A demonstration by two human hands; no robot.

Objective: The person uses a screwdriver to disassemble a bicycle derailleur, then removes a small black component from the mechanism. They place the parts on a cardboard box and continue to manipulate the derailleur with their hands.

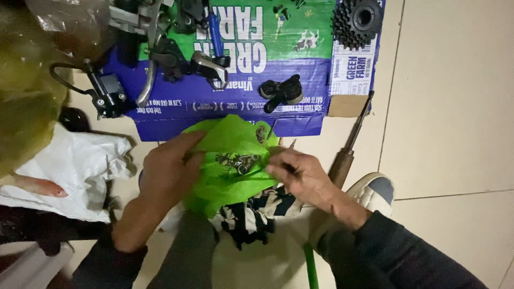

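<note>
Head view, looking down at a person seated on a tiled floor. Nearest the camera, a striped black-and-white rag lies between the dark sleeves, with a green rod beside it and a shoe toe to the right. Just beyond, both hands hold a bright green plastic bag spread flat as a tray. The left hand has its grip pressed on the bag's left edge, fingers curled over the film. The right hand has its grip closed on the bag's right edge; whether it also pinches a part cannot be told. A cluster of small metal parts sits at the bag's centre, between the hands and about equally near to each; its spread runs left to right. A long tool with a wooden handle lies along the floor, just right of the right hand. A crumpled white bag crowds the left side. Farther off, a flattened cardboard box carries brake levers, a black clamp part and a toothed sprocket cluster. Open floor lies to the right, past the wooden-handled tool.
</note>
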